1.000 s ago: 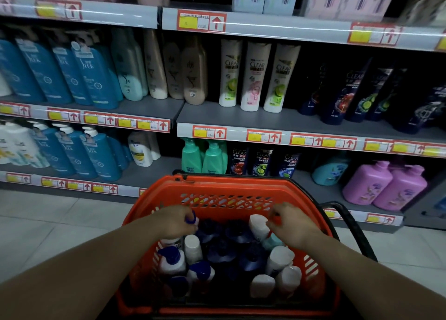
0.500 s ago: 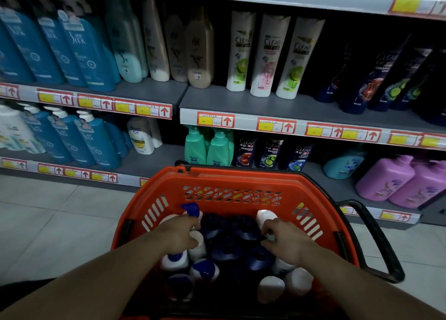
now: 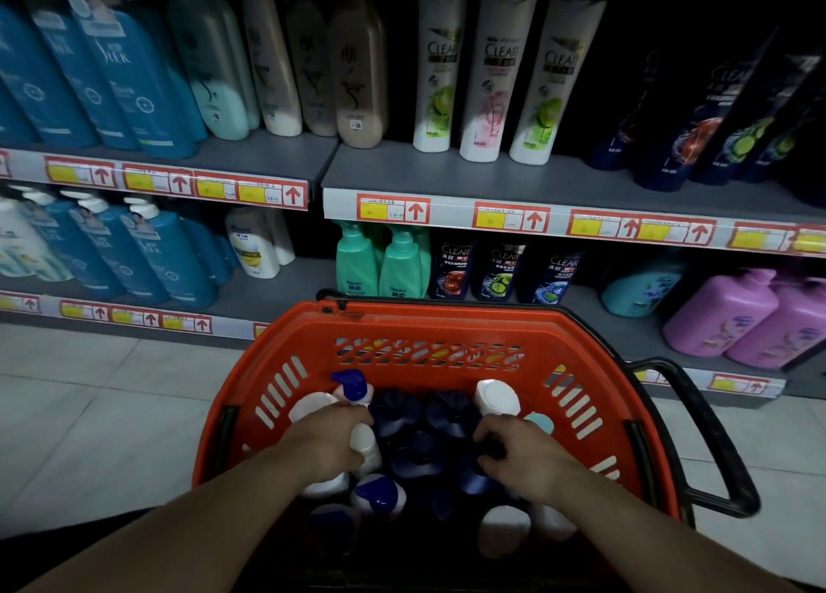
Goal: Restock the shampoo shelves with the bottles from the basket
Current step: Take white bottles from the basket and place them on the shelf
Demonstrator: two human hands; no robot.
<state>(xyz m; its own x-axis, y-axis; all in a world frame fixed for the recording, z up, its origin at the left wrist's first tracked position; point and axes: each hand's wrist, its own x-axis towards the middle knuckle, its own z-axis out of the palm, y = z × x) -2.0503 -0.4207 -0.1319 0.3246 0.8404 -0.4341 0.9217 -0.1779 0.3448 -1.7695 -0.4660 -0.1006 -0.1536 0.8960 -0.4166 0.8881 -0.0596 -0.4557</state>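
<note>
My left hand (image 3: 328, 445) is down in the orange slotted plastic basket (image 3: 429, 324), its fingers (image 3: 355, 460) curled round a white plastic bottle (image 3: 364, 447) that stands upright beside the dark blue bottles (image 3: 415, 440) packed in the middle. My right hand (image 3: 525, 456) lies on those dark ones with its fingers bent, and I cannot tell whether they grip any. The basket sits before the grey shampoo shelves (image 3: 491, 177), where white Clear bottles (image 3: 487, 78) stand upright.

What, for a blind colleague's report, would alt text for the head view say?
Two hands reach into an orange basket: the left hand grips a white bottle, the right hand a dark bottle. Shampoo shelves stand behind.
</note>
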